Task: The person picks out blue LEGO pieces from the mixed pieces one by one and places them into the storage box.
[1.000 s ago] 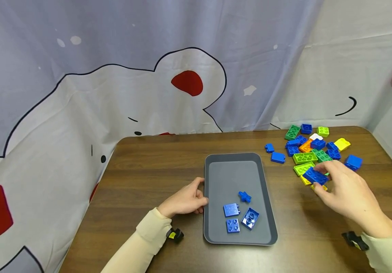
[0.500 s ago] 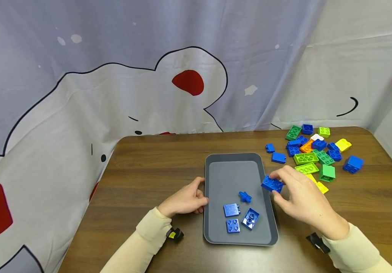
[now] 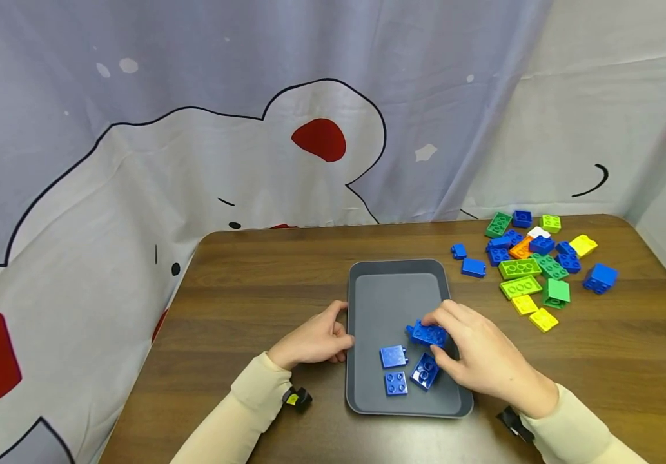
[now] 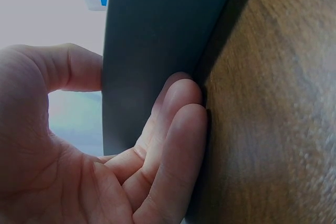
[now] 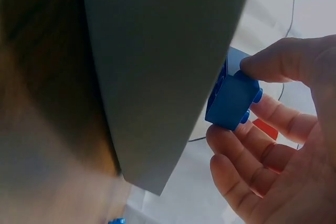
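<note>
My right hand (image 3: 478, 351) pinches a blue building brick (image 3: 427, 334) between thumb and fingers, low over the right half of the grey tray (image 3: 391, 277). In the right wrist view the brick (image 5: 231, 100) shows its studs toward the palm, beside the tray's outer wall (image 5: 163, 77). A small blue star-shaped piece is mostly hidden behind it. In the tray lie a flat-topped blue brick (image 3: 393, 356), a four-stud blue brick (image 3: 396, 383) and an upturned blue brick (image 3: 425, 372). My left hand (image 3: 315, 338) holds the tray's left edge, thumb (image 4: 79, 69) at the rim, fingers against the outer wall.
Loose bricks spread over the table's back right: green (image 3: 556, 293), lime (image 3: 520, 287), yellow (image 3: 543, 319), orange (image 3: 521, 249) and several blue ones. Two blue pieces, one of them a flat brick (image 3: 474, 268), lie between tray and pile. A printed curtain (image 3: 222, 167) hangs behind the table.
My right hand has carried the blue brick leftward from the pile, across the tray's right rim, to above the star-shaped piece. My left hand has stayed at the tray's edge.
</note>
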Demonstrator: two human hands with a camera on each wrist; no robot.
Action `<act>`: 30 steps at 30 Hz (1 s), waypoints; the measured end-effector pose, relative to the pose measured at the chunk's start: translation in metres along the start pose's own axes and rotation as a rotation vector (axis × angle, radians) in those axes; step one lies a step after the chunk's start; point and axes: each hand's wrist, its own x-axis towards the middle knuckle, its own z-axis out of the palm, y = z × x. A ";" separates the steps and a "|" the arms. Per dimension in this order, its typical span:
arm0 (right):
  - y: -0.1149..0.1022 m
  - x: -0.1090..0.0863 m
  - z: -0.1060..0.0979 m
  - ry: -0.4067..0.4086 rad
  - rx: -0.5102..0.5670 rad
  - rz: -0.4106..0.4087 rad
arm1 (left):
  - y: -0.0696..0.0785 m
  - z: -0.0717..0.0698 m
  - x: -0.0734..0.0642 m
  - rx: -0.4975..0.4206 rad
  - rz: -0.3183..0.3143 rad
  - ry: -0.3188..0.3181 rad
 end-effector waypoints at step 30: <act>0.003 -0.009 -0.003 -0.121 0.001 -0.035 | 0.000 0.001 0.000 -0.004 0.004 0.004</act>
